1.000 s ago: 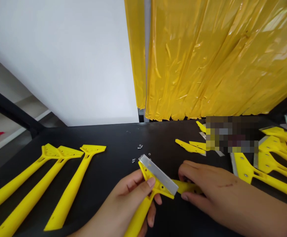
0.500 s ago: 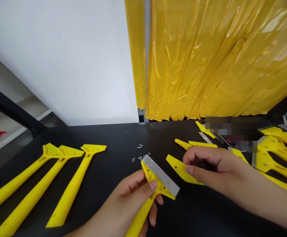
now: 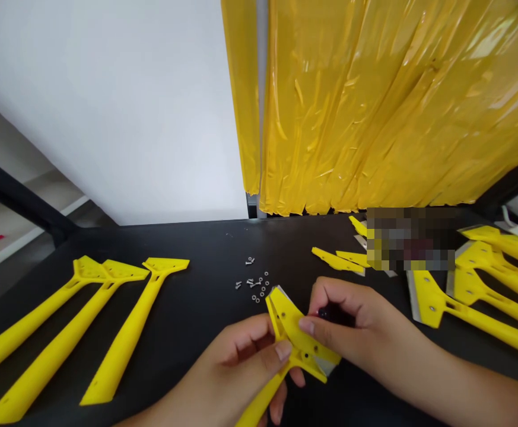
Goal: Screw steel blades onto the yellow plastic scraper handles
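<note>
My left hand (image 3: 254, 359) is closed around the neck of a yellow scraper (image 3: 273, 385), thumb on its head. A metal blade (image 3: 327, 363) lies in that head and shows at its lower right end and along the far edge. My right hand (image 3: 352, 320) pinches a yellow cover plate (image 3: 289, 314) between thumb and finger. This plate, with holes in it, lies over most of the blade at a slight slant. Something small and dark (image 3: 323, 313) shows inside the curled right fingers; I cannot make out what it is.
Loose screws (image 3: 250, 283) and nuts (image 3: 263, 289) lie just beyond my left hand on the black table (image 3: 205, 332). Yellow handles (image 3: 127, 338) rest at left. More cover plates (image 3: 336, 259) lie behind my right hand, and scrapers with blades (image 3: 434, 299) are at right.
My right hand has moved left with the cover plate, from beside the scraper onto its blade. The left hand has shifted slightly right and down with the scraper.
</note>
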`<state>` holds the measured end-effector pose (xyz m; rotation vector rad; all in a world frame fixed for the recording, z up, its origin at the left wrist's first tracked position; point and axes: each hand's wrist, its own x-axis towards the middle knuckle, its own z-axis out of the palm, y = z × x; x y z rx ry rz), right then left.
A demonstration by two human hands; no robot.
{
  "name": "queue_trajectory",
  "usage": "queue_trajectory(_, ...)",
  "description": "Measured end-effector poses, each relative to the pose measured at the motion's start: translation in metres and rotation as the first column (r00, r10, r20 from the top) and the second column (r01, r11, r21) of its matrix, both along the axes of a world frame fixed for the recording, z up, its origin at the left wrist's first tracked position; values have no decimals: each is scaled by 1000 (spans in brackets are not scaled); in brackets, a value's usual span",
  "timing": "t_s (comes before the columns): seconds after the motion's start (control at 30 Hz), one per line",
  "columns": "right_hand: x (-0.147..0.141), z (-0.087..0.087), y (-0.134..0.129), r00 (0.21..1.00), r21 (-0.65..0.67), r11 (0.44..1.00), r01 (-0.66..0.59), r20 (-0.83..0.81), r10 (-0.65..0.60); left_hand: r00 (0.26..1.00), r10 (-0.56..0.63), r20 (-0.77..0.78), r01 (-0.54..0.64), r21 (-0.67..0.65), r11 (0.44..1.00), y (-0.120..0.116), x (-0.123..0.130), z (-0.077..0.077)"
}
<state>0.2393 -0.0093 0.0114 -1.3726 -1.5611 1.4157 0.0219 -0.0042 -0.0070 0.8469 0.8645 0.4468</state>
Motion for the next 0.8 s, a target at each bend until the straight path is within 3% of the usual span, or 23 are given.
queue_trajectory(0.43, -5, -3, -3, 998, -96, 995, -41, 51, 46, 998, 4, -57, 0, 55, 998, 0, 3, -1)
queue_trajectory(0.57, 3, 2, -2, 995, 14, 999, -28, 98, 27, 994, 37, -98, -32, 60, 998, 1, 0, 8)
queue_trajectory(0.67, 10, 8, -5, 986, 90, 996, -10, 166, -5, 970, 78, -232, -37, 175, 984, 0, -3, 21)
queue_trajectory(0.73, 10, 13, -9, 985, 109, 994, -22, 173, 2, 929, 136, -343, 2, 372, 928, -2, -6, 30)
queue_trajectory(0.8, 8, 17, -14, 988, 90, 995, -40, 149, 27, 902, 198, -383, 99, 632, 769, -4, -12, 34)
